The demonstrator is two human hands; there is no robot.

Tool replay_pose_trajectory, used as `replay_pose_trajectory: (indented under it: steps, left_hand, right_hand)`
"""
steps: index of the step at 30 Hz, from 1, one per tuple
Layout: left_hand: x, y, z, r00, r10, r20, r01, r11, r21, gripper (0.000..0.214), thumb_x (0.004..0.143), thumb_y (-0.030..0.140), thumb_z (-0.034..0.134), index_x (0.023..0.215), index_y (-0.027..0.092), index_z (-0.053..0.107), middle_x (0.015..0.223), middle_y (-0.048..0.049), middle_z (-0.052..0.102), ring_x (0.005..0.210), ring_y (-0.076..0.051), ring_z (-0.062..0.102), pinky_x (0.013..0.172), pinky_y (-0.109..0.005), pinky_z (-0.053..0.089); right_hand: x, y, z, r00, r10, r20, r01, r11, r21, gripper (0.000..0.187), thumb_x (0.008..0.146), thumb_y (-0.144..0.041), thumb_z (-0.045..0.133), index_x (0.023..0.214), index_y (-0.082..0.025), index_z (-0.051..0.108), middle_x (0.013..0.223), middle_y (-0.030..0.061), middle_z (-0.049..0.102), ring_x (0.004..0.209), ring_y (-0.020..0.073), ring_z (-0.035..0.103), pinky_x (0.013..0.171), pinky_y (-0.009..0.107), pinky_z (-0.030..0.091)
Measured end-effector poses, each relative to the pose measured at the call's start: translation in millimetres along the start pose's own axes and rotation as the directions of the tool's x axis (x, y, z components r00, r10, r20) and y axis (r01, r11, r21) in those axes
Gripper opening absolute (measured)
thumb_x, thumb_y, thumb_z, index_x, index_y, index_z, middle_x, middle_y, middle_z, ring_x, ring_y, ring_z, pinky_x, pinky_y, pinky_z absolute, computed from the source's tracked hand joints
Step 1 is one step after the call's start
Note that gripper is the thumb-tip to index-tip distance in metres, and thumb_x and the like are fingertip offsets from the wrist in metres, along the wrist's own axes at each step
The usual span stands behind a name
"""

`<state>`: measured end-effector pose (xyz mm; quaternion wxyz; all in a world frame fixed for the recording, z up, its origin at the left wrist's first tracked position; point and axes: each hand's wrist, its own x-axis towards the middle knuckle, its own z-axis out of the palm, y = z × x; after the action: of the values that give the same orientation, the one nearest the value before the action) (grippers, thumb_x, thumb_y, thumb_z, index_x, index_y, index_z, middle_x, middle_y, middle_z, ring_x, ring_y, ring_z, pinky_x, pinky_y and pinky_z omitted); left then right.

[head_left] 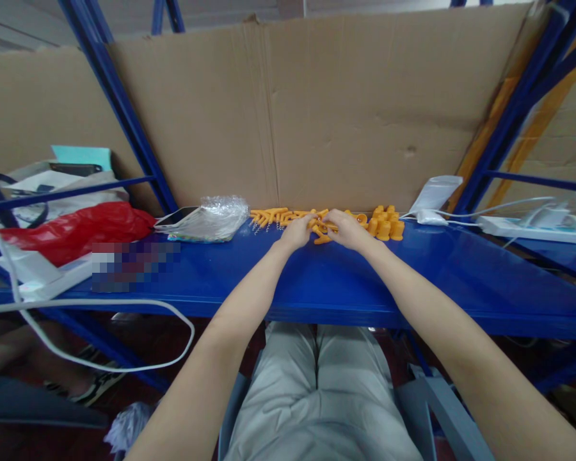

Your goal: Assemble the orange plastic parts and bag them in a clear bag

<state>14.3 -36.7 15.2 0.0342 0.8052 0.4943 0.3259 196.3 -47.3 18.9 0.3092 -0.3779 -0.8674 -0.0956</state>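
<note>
Two bare hands are close together at the back of a blue surface [336, 278]. The left hand [296, 232] and the right hand [346, 228] both bend their fingers over small orange bits [318, 221]. The fingertips nearly meet there. The grip of each hand is curled in, but the bits are small and blurry, so I can't make out how far apart the fingers are or which bit each hand has hold of. One orange piece [322, 239] with arms lies on the surface, just in front of the fingers.

To the left of the hands is a row of orange corkscrews [271, 214]. Their curly metal ends point toward the person. To the right of the hands, orange cups [386, 224] stand close together in a bunch.

Farther left are some clear plastic bags [221, 219], with a phone [176, 218] just beside them. Next comes a shiny red bag [93, 227]. A fat white cord [125, 302] loops down past the front edge. On the right, a white stand [436, 194] is near the cups, and past it is a white power strip [532, 228].

A big brown cardboard sheet [365, 109] makes a wall behind everything. The person wears gray pants [312, 390]. At the lower left, another person's shoe [97, 386] shows under the surface.
</note>
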Motion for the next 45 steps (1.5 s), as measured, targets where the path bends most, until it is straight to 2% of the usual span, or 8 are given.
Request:
replay_pose_trajectory:
  steps: [4, 13, 23, 27, 31, 35, 41, 45]
  left_hand:
    - [0, 0, -1.6, 1.000, 0.007, -0.003, -0.007, 0.998, -0.065, 0.046, 0.078, 0.001, 0.059, 0.122, 0.019, 0.058, 0.117, -0.0076, 0.069, 0.112, -0.020, 0.062, 0.100, -0.031, 0.046]
    - [-3, 9, -3.1, 0.986, 0.080, -0.147, -0.090, 0.994, -0.066, 0.046, 0.081, 0.004, 0.054, 0.124, 0.019, 0.052, 0.124, -0.0097, 0.063, 0.117, -0.023, 0.057, 0.104, -0.038, 0.042]
    - [-1, 8, -2.5, 0.992, 0.078, -0.100, -0.082, 0.996, -0.039, 0.047, 0.077, 0.005, 0.056, 0.123, 0.017, 0.056, 0.118, -0.0102, 0.067, 0.110, -0.023, 0.061, 0.102, -0.037, 0.044]
    - [-3, 15, -4.2, 0.996, 0.032, -0.085, -0.035, 0.999, -0.024, 0.040, 0.076, 0.006, 0.058, 0.115, 0.017, 0.059, 0.103, -0.0070, 0.070, 0.098, -0.021, 0.064, 0.092, -0.032, 0.048]
    - [-5, 23, -8.2, 0.996, -0.080, -0.040, 0.078, 0.995, -0.056, 0.036, 0.075, 0.007, 0.060, 0.109, 0.019, 0.059, 0.081, -0.0006, 0.068, 0.080, -0.018, 0.064, 0.078, -0.028, 0.050]
    - [-5, 23, -10.9, 0.991, -0.133, -0.028, 0.129, 0.984, -0.119, 0.026, 0.079, 0.011, 0.060, 0.104, 0.018, 0.060, 0.078, -0.0005, 0.067, 0.078, -0.018, 0.065, 0.077, -0.028, 0.050]
    - [-3, 14, -10.7, 0.990, 0.021, -0.136, -0.027, 0.999, -0.047, 0.022, 0.083, 0.013, 0.063, 0.105, 0.019, 0.061, 0.103, -0.0063, 0.070, 0.103, -0.021, 0.064, 0.093, -0.032, 0.047]
    - [-2, 8, -11.1, 0.990, 0.074, -0.120, -0.071, 0.997, 0.028, 0.024, 0.085, 0.013, 0.060, 0.108, 0.019, 0.060, 0.108, -0.0075, 0.069, 0.110, -0.022, 0.061, 0.097, -0.033, 0.046]
  right_hand:
    - [-1, -3, -8, 0.998, 0.009, 0.057, -0.006, 0.998, -0.060, 0.033, 0.082, -0.010, 0.046, 0.110, -0.015, 0.063, 0.111, 0.0129, 0.065, 0.102, 0.0234, 0.060, 0.088, 0.035, 0.045]
    - [-6, 0, -20, 0.964, 0.255, 0.070, -0.222, 0.925, -0.309, 0.041, 0.093, -0.017, 0.044, 0.133, -0.014, 0.055, 0.129, 0.0179, 0.063, 0.120, 0.0302, 0.055, 0.094, 0.044, 0.041]
    - [-5, -7, -26, 0.979, 0.191, 0.071, -0.141, 0.887, -0.440, 0.027, 0.091, -0.014, 0.047, 0.114, -0.015, 0.062, 0.110, 0.0162, 0.070, 0.106, 0.0289, 0.057, 0.085, 0.038, 0.035]
    - [-4, -10, -30, 0.982, 0.180, 0.057, -0.132, 0.869, -0.477, 0.026, 0.090, -0.009, 0.044, 0.108, -0.016, 0.062, 0.103, 0.0151, 0.070, 0.102, 0.0280, 0.056, 0.083, 0.037, 0.033]
    - [-4, -12, -31, 0.987, 0.154, 0.047, -0.113, 0.869, -0.482, 0.022, 0.092, -0.013, 0.046, 0.106, -0.017, 0.062, 0.102, 0.0145, 0.070, 0.102, 0.0283, 0.056, 0.083, 0.037, 0.032]
    - [-4, -15, -31, 0.983, 0.170, 0.065, -0.124, 0.885, -0.448, 0.022, 0.091, -0.015, 0.050, 0.109, -0.015, 0.062, 0.109, 0.0156, 0.070, 0.107, 0.0292, 0.056, 0.086, 0.039, 0.034]
    - [-2, -9, -28, 0.970, 0.227, 0.083, -0.196, 0.940, -0.280, 0.030, 0.093, -0.022, 0.052, 0.121, -0.016, 0.063, 0.121, 0.0156, 0.068, 0.112, 0.0296, 0.060, 0.090, 0.040, 0.042]
    - [0, -10, -24, 0.950, 0.274, 0.152, -0.232, 0.941, -0.249, 0.029, 0.095, -0.025, 0.050, 0.120, -0.017, 0.064, 0.122, 0.0141, 0.068, 0.110, 0.0269, 0.063, 0.088, 0.036, 0.042]
